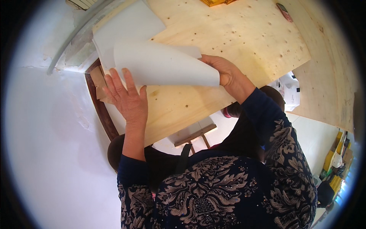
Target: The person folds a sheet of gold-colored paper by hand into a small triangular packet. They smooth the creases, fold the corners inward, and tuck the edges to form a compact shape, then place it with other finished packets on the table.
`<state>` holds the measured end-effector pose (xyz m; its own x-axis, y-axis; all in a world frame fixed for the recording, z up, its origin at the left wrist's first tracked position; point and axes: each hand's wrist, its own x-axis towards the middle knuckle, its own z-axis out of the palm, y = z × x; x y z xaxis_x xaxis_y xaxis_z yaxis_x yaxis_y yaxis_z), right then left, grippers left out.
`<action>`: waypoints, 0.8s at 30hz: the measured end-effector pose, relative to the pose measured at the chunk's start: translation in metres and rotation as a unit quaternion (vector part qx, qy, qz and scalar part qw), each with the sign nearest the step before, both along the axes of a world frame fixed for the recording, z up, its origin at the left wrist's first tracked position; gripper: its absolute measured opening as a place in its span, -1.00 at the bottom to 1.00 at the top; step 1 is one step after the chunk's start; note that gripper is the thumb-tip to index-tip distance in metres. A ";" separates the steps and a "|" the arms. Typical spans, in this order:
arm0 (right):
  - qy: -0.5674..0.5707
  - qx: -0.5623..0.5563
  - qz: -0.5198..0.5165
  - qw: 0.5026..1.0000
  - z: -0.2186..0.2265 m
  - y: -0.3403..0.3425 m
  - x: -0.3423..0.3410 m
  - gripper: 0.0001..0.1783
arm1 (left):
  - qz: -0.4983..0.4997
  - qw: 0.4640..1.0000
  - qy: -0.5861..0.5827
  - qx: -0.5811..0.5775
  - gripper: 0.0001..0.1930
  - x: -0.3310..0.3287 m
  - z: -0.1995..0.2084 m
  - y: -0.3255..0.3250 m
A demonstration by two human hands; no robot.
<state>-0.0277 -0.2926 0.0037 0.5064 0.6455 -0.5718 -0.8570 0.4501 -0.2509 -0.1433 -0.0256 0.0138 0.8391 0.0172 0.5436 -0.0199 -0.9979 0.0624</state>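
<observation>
Rolling: the step in hand looks like curling a white paper sheet over on itself on the plywood table.
Left hand: left hand is spread wide and flat, fingers splayed, pressing the near-left end of the roll down.
Right hand: right hand is closed in a pinch on the sheet's turned-over edge, at the right end of the curl.
Doing it well: I'd say keep both ends level so the roll doesn't cone out (it already looks a bit wider at the left hand than at the right), and keep the flat hand anchoring while the other one guides.
Sheet: plain white, smooth, no creases I can see, thin enough to bend easily; part of it lies flat beyond the left hand's fingertips.
Under it: brown paper pokes out just left of the left hand.
Far off: a small pinkish gadget sits well beyond the right hand.
</observation>
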 end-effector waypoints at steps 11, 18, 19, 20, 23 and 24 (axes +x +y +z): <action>-0.104 -0.036 -0.025 0.994 0.027 -0.004 -0.005 -0.70 | 0.017 0.741 0.105 -0.663 -0.34 0.023 0.005 0.013; -0.241 -0.232 -0.132 0.933 0.014 -0.012 0.010 -0.70 | -0.079 0.617 0.194 -0.759 -0.37 0.012 0.005 0.024; -0.256 -0.245 -0.133 0.926 0.014 -0.013 0.009 -0.69 | -0.051 0.639 0.206 -0.740 -0.35 0.010 0.006 0.028; -0.282 -0.243 -0.136 0.918 0.014 -0.014 0.009 -0.69 | -0.035 0.650 0.221 -0.726 -0.33 0.010 0.008 0.032; -0.313 -0.325 -0.074 0.889 0.009 -0.008 0.005 -0.62 | 0.101 0.770 0.275 -0.567 -0.30 0.011 0.013 0.044; -0.306 -0.336 -0.053 0.889 0.007 -0.004 0.003 -0.59 | 0.102 0.791 0.285 -0.532 -0.29 0.011 0.013 0.046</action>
